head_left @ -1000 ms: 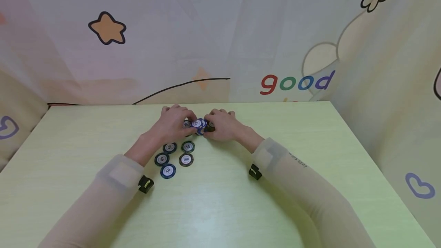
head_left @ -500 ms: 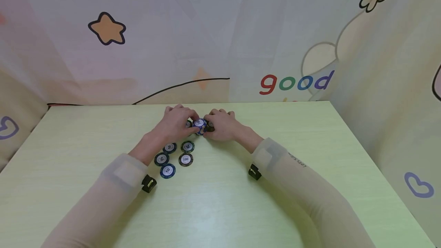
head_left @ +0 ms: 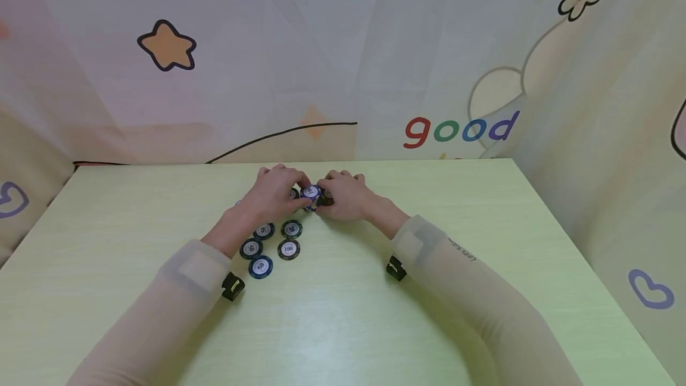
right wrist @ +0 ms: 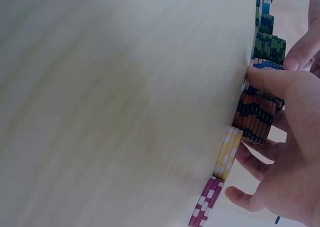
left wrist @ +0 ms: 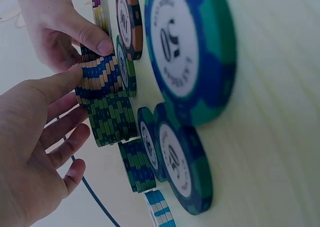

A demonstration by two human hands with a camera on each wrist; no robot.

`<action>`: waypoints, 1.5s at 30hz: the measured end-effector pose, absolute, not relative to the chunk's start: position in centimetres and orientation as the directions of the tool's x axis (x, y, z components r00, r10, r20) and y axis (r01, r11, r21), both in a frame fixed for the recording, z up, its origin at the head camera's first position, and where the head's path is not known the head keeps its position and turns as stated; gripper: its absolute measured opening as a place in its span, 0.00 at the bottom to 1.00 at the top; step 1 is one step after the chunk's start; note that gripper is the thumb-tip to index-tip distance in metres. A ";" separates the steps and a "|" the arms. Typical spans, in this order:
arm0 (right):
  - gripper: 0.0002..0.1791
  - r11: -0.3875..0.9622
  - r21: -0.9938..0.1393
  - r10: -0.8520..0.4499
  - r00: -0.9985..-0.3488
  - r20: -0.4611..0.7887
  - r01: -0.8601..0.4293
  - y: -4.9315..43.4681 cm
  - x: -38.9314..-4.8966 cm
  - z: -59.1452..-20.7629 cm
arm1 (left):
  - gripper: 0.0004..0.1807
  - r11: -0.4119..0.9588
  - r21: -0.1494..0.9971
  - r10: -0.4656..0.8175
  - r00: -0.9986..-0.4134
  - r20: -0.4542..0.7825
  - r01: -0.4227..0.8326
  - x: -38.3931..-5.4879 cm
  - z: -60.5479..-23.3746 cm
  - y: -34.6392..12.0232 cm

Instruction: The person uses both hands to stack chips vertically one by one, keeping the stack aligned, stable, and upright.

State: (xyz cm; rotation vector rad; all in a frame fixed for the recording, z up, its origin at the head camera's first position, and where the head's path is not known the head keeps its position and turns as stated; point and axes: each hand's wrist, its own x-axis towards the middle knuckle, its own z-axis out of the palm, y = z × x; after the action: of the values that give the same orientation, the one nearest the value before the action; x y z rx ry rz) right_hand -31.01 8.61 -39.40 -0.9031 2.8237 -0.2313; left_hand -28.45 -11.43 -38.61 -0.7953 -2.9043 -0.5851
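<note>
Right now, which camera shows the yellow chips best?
The right wrist view: the yellow chips stand there large and side-on. The left wrist view shows them only small, near the top edge; in the head view I can't make them out.

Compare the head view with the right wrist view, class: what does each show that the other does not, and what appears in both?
Only the head view: the orange star and the word "good" on the backdrop, and the loose chip marked 100, lying face up.

Only the right wrist view: the yellow-and-white stack and the purple-and-white stack.

Both: the tabletop, the blue chip stack, the right hand and the left hand, which the right wrist view catches only partly.
</note>
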 end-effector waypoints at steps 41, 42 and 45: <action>0.25 0.707 -0.361 -0.671 -0.738 -0.073 -0.608 11.9 -31.6 -39.2 | 0.18 0.803 0.295 0.575 -0.802 -0.159 0.517 -22.1 -37.9 -12.8; 0.25 0.708 -0.362 -0.670 -0.739 -0.071 -0.607 12.0 -31.6 -39.3 | 0.18 0.802 0.289 0.579 -0.799 -0.163 0.522 -22.0 -37.9 -12.8; 0.24 0.711 -0.358 -0.665 -0.744 -0.065 -0.605 11.9 -31.6 -39.5 | 0.17 0.801 0.272 0.584 -0.795 -0.164 0.533 -21.7 -38.0 -12.7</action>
State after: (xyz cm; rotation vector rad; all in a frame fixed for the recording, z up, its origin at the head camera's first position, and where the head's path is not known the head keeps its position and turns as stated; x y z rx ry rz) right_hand -31.63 11.92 -39.49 -1.0232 2.7281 -0.4712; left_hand -21.74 -12.68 -38.00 -1.0114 -3.2082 -0.3623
